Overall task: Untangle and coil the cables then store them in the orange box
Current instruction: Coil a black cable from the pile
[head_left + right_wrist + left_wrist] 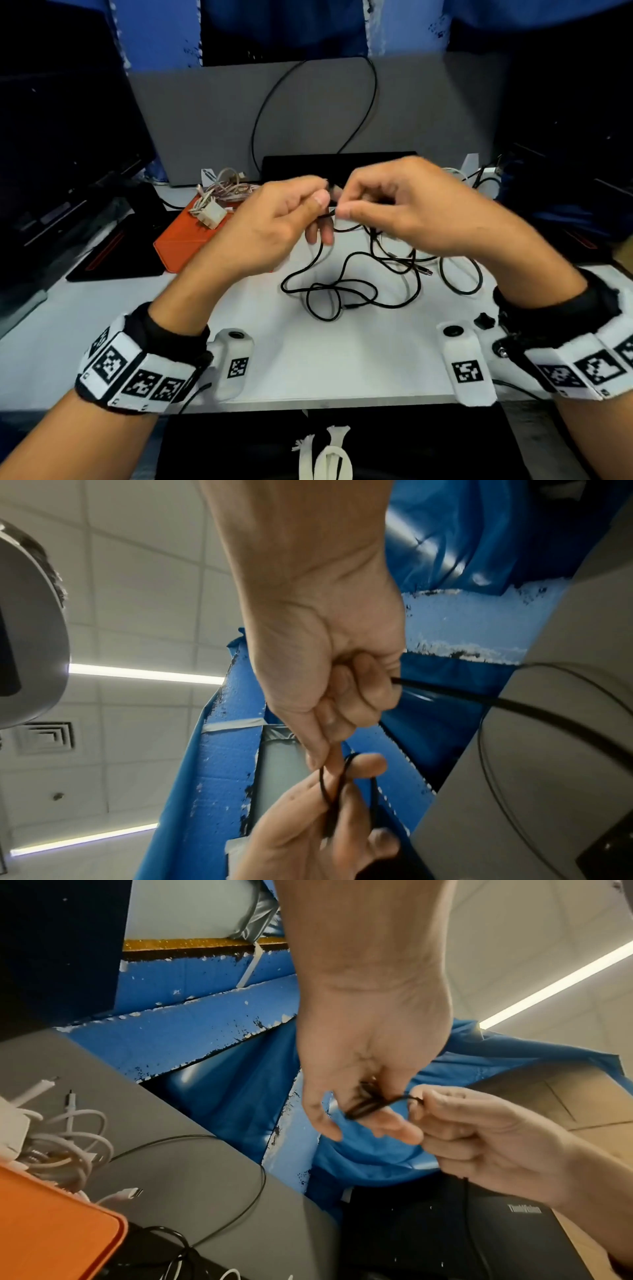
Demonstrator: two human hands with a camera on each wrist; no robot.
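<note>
Both hands are raised over the white table (102, 325) and meet at one strand of a thin black cable (346, 291). My left hand (291, 212) pinches small loops of the black cable (369, 1106) between thumb and fingers. My right hand (373, 209) pinches the same cable (337, 780) between thumb and forefinger, its other fingers curled. The rest of the cable lies in a loose tangle on the table below the hands. The orange box (185, 236) sits flat at the back left, with a bundle of white cables and an adapter (215, 202) on it.
A grey panel (308, 113) with a black lead looped over it stands behind. A black device (301, 164) lies behind the hands. Dark monitors flank both sides. More white cables (479, 174) lie at the back right.
</note>
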